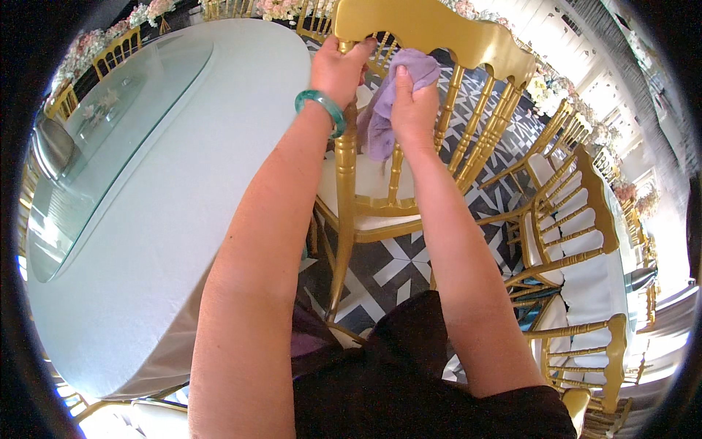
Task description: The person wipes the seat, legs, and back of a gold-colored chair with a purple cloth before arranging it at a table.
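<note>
In front of me stands a gold chair (431,28) with a curved top rail, turned spindles and a white seat cushion (380,179). My left hand (338,77), below a green bangle (322,110) on the wrist, is closed around the chair's left back post, just under the top rail. A crumpled purple cloth (382,117) is gripped in my right hand (414,110), thumb on top, beside the spindles. Part of the cloth hangs down between the two hands. The fingertips of my right hand are hidden by the cloth.
A round table (241,117) with a white cloth and a glass turntable (139,110) fills the left. More gold chairs (596,208) line another table at the right. Pink and white flowers (278,9) stand at the back. The floor (398,271) is patterned grey and white.
</note>
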